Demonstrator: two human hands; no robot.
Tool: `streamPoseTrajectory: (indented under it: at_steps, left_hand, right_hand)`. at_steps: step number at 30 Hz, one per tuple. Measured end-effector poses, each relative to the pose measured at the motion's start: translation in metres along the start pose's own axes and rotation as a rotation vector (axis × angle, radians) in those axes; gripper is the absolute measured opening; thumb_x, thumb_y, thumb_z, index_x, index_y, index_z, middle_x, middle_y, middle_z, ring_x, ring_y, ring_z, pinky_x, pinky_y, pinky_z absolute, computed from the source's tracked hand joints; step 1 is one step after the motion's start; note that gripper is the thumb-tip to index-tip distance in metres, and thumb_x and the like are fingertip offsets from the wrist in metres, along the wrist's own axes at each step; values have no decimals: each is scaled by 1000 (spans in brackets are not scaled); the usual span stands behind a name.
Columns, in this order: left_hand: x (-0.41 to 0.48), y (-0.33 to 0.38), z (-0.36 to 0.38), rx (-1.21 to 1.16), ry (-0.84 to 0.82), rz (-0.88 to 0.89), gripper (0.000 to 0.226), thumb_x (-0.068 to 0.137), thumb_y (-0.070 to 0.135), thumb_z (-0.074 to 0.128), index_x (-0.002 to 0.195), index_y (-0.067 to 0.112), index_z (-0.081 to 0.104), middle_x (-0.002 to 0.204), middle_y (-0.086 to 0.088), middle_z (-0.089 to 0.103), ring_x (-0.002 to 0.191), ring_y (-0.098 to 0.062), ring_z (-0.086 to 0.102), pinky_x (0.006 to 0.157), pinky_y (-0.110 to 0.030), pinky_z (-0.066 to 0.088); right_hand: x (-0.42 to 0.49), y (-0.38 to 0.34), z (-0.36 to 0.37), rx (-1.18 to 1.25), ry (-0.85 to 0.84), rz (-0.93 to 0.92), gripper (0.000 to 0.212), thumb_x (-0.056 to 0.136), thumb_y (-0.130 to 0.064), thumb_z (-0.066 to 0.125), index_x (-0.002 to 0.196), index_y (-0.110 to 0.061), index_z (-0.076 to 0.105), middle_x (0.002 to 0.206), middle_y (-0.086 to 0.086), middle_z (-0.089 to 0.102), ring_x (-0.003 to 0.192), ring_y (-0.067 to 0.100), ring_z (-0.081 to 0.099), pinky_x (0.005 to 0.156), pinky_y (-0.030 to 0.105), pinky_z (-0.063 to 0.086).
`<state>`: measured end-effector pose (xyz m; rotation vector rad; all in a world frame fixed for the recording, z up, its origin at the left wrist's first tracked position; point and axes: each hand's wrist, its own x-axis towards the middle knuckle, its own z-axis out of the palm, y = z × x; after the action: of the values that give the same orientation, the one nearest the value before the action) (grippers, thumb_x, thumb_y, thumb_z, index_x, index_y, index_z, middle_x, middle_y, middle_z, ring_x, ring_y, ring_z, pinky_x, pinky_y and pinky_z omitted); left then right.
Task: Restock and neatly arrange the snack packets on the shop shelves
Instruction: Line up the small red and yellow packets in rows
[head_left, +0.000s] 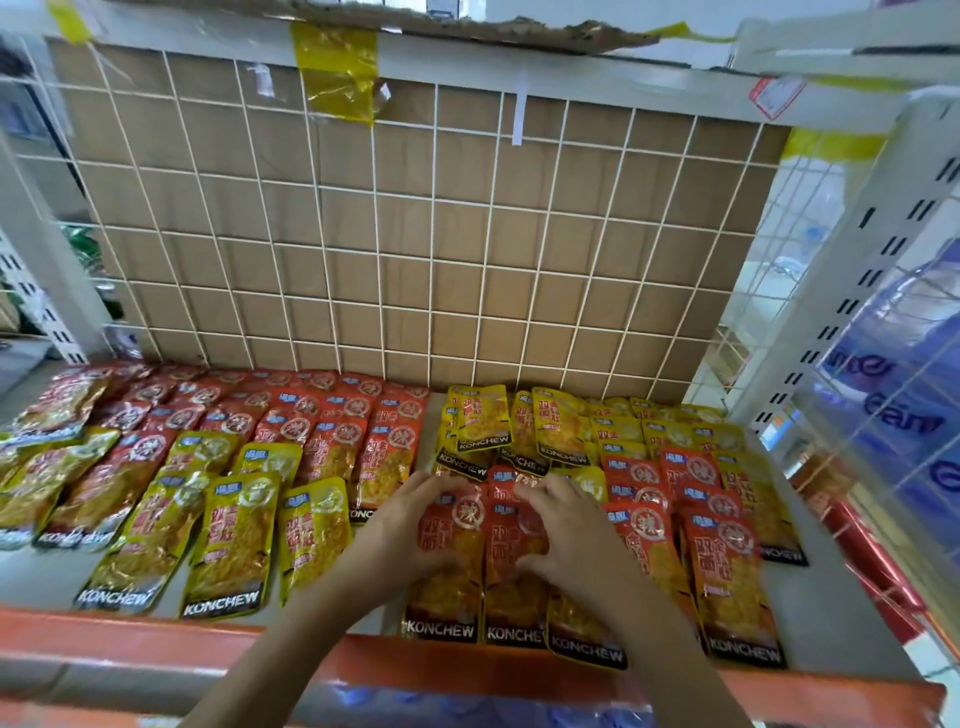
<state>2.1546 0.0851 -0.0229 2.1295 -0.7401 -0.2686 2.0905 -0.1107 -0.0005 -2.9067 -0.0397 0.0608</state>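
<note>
Red and yellow KONCHEW snack packets lie flat across the white shelf (841, 613). Red packets (311, 415) fill the back left, yellow packets (234, 535) the front left, more yellow packets (561, 426) the back right. Both my hands lie on a group of red packets (452, 566) at the front middle. My left hand (410, 525) rests on the left packet with fingers spread and slightly bent. My right hand (566, 535) rests on the middle red packet (511, 571), thumb at its lower part. Whether either hand pinches a packet cannot be seen.
A white wire grid (483, 234) backed by brown cardboard closes the rear of the shelf. An orange price rail (156, 639) runs along the front edge. A slotted white upright (841, 291) stands at the right, with blue packaged goods (909, 395) beyond it.
</note>
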Motion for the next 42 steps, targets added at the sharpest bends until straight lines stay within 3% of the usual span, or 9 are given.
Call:
streamPoseTrajectory:
  at_steps: [8, 14, 17, 26, 29, 32, 37, 39, 42]
  left_hand:
    - [-3, 1, 2, -362, 18, -131, 82, 68, 5, 79, 129, 42, 38, 117, -1, 58, 104, -18, 62, 77, -33, 58]
    - [-10, 6, -6, -536, 75, -143, 55, 70, 7, 74, 118, 21, 49, 98, -12, 70, 89, -22, 68, 71, -36, 57]
    - [-15, 9, -13, -603, 107, -122, 40, 73, 5, 70, 111, 8, 57, 91, -11, 72, 82, -21, 68, 67, -29, 54]
    - [-43, -5, -57, -674, 320, -90, 9, 82, 1, 59, 90, 6, 58, 63, 3, 65, 59, -7, 59, 53, -19, 49]
    - [-59, -25, -82, -633, 415, -92, 22, 77, 11, 72, 92, 2, 59, 66, 2, 64, 61, -9, 57, 54, -19, 47]
    - [-77, -47, -112, -584, 523, -139, 31, 67, 24, 78, 86, 9, 60, 63, 3, 64, 59, -7, 56, 54, -16, 46]
    - [-103, -98, -168, -478, 634, -218, 27, 74, 32, 77, 82, 13, 59, 65, -6, 55, 60, -15, 49, 55, -28, 40]
    - [-109, -120, -188, -456, 653, -258, 10, 80, 13, 69, 84, 14, 59, 61, 3, 64, 54, -7, 55, 51, -22, 45]
    - [-115, -146, -212, -402, 662, -342, 19, 83, 1, 62, 93, 17, 59, 65, 8, 70, 60, -10, 61, 53, -21, 51]
  right_hand:
    - [12, 0, -10, -47, -91, 13, 81, 67, -58, 69, 132, -20, 39, 128, -4, 41, 123, 16, 34, 105, 31, 25]
    - [5, 5, -11, 490, 28, 60, 35, 68, -38, 78, 90, -29, 53, 92, -10, 62, 90, 5, 60, 82, 30, 52]
    - [0, 5, -18, 708, 114, 89, 27, 65, -29, 81, 80, -25, 59, 78, -5, 67, 72, 2, 64, 66, 23, 53]
    - [1, -15, -34, 995, 381, 194, 32, 72, -19, 76, 100, -20, 62, 88, 3, 70, 74, 13, 68, 55, 14, 51]
    - [11, -37, -36, 1006, 398, 141, 21, 75, -15, 74, 84, -27, 59, 81, 4, 69, 71, 14, 66, 63, 25, 54]
    - [25, -65, -28, 988, 378, 57, 21, 75, -14, 74, 86, -25, 60, 75, 0, 67, 59, -1, 60, 54, 11, 45]
    - [54, -127, -4, 1009, 336, -13, 18, 77, -11, 72, 81, -25, 61, 70, -11, 67, 62, 2, 60, 59, 13, 45]
    - [68, -155, 6, 1026, 324, -11, 20, 78, -11, 72, 82, -27, 61, 70, -12, 67, 64, -3, 59, 60, 12, 44]
    - [89, -193, 22, 995, 303, -5, 25, 78, -13, 72, 85, -32, 57, 83, -11, 65, 74, -7, 61, 65, 11, 44]
